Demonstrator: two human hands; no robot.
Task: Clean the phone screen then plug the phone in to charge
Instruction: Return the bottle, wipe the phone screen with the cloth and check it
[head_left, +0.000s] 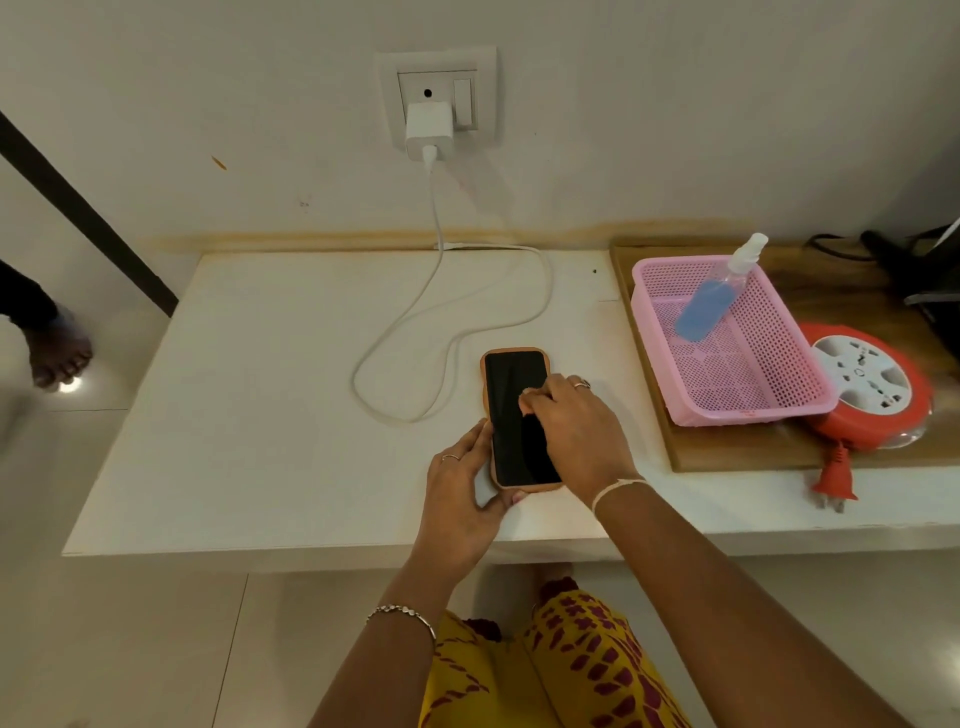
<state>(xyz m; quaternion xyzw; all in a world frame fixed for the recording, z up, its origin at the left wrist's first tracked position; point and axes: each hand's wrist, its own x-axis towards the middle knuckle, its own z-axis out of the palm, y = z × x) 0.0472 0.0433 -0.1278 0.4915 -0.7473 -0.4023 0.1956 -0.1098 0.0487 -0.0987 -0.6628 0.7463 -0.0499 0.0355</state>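
Observation:
A phone (514, 410) with a dark screen and an orange-brown case lies flat on the white table (270, 415). My left hand (462, 499) grips its lower left edge and corner. My right hand (576, 431) rests on the screen with fingers curled, pressing a small pale cloth (529, 399) against the glass; most of the cloth is hidden under the fingers. A white charger (428, 130) sits in the wall socket (436, 93). Its white cable (540, 291) loops over the table behind the phone, and the free end lies by the wall.
A pink mesh basket (748, 384) on a wooden board (737, 452) at the right holds a spray bottle (711, 301) of blue liquid. A red extension reel (872, 389) stands beside it, plug hanging over the table's edge. Another person's foot (57, 358) is on the floor at far left.

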